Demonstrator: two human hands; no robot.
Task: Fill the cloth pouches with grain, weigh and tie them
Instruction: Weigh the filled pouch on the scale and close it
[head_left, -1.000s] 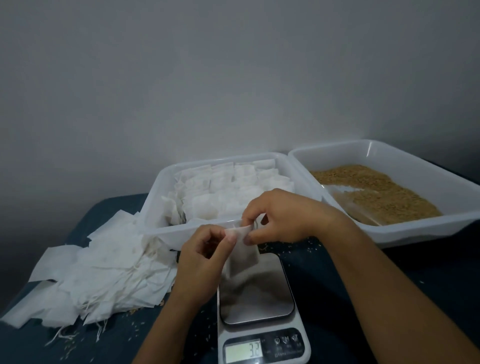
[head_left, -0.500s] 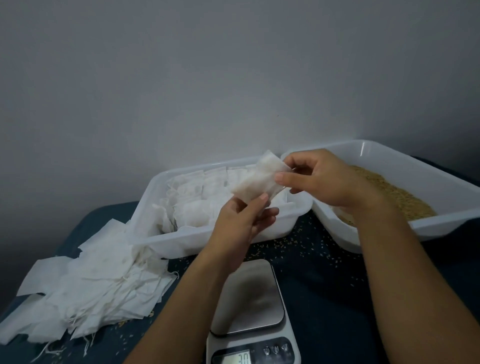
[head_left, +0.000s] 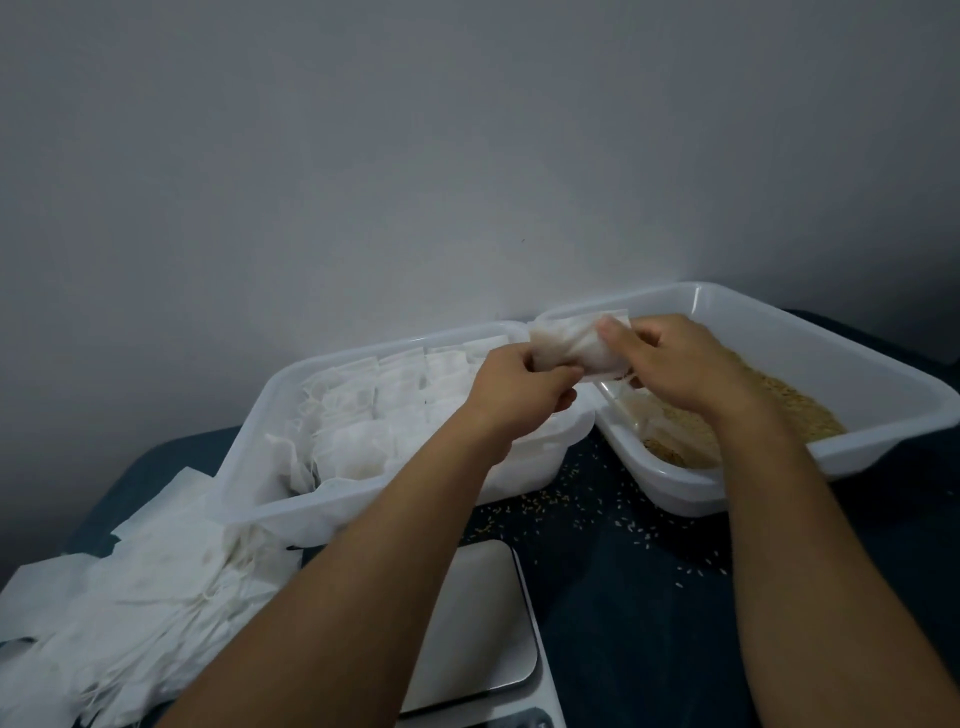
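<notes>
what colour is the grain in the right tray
Golden brown grain, in the white tray; seen best in the head view.

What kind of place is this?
Probably a small packing table at home: a kitchen scale, a tray of grain, a tray of filled pouches and loose empty pouches.

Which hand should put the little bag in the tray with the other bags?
Probably the left hand. It already grips the pouch and hovers over the tray of filled pouches. The right hand sits over the grain tray.
</notes>
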